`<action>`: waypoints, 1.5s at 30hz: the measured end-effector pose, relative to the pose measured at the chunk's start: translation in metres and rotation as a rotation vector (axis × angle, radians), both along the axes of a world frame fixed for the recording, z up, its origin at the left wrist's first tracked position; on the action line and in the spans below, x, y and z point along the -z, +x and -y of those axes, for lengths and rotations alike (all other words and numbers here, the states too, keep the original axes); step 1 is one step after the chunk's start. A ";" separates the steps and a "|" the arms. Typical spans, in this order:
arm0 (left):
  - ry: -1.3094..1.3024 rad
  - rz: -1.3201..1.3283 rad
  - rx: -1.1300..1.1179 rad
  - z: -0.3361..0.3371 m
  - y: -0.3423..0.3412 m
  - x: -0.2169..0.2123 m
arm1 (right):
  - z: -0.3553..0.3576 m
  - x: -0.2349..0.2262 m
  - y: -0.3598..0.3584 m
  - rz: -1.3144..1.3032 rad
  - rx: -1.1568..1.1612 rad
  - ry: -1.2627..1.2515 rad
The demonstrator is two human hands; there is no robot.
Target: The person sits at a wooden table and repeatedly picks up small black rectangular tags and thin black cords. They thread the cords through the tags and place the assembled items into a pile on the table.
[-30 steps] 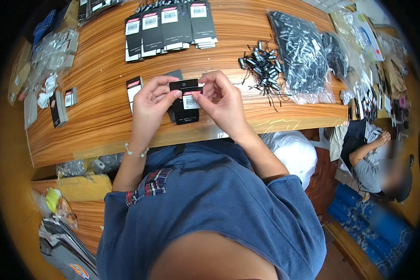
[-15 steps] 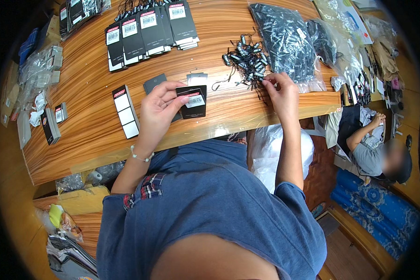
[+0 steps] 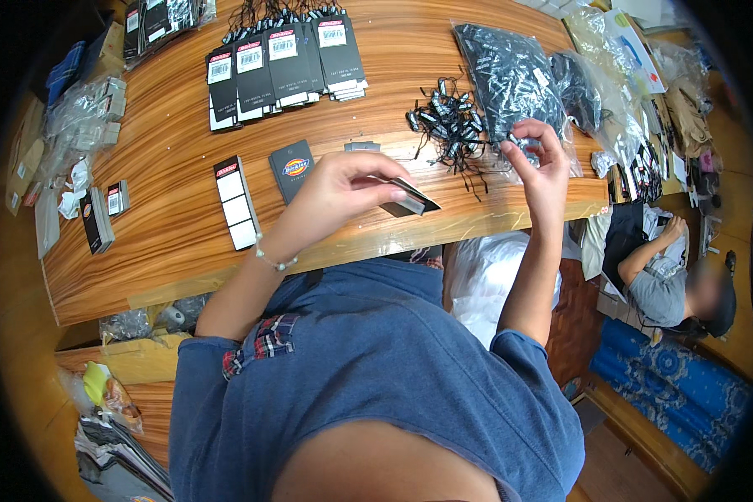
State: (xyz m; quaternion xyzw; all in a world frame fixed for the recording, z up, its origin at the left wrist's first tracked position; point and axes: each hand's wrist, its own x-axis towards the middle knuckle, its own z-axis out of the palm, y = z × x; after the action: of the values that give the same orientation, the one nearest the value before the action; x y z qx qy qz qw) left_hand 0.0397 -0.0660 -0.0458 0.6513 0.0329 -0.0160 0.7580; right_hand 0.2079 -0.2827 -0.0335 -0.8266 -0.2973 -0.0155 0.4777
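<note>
My left hand (image 3: 343, 186) is closed in a pinch, thumb under and fingers over, on a thin stack of black hang tags (image 3: 413, 201); the stack juts out to the right of the fingertips, held just above the near edge of the wooden table (image 3: 167, 251). How many tags are in the stack I cannot tell. My right hand (image 3: 542, 167) is raised to the right of the stack, thumb and forefinger pressed together on one small black string fastener (image 3: 523, 144), the other fingers loosely curled. Taking the held stack as reference: just beyond it and slightly right lies a loose tangle of black string fasteners (image 3: 450, 125), too many to count. Right of the tangle, behind my right hand, one clear plastic bag (image 3: 510, 71) lies on its side, full of the same black fasteners; a second, smaller clear bag (image 3: 579, 88) of dark pieces sits touching it further right. Left of the stack, one black tag with a logo (image 3: 293, 167) lies flat, and further left one white label strip with a black top (image 3: 236, 201). Far beyond the stack, a fanned row of about five tag piles (image 3: 280, 58), strings at the top. At the table's far left end, more clear bags (image 3: 79, 113), contents unclear, and two small upright tag bundles (image 3: 105, 213).
</note>
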 end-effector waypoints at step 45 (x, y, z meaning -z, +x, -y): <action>-0.070 0.112 -0.046 -0.024 0.032 -0.011 | -0.089 -0.046 -0.026 -0.530 -0.508 1.128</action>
State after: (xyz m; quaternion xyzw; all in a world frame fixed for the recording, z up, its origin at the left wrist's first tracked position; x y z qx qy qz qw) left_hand 0.0714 -0.0424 -0.0347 0.6235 0.0049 0.0367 0.7809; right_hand 0.1818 -0.1938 0.0120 -0.3306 -0.3017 0.1478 0.8819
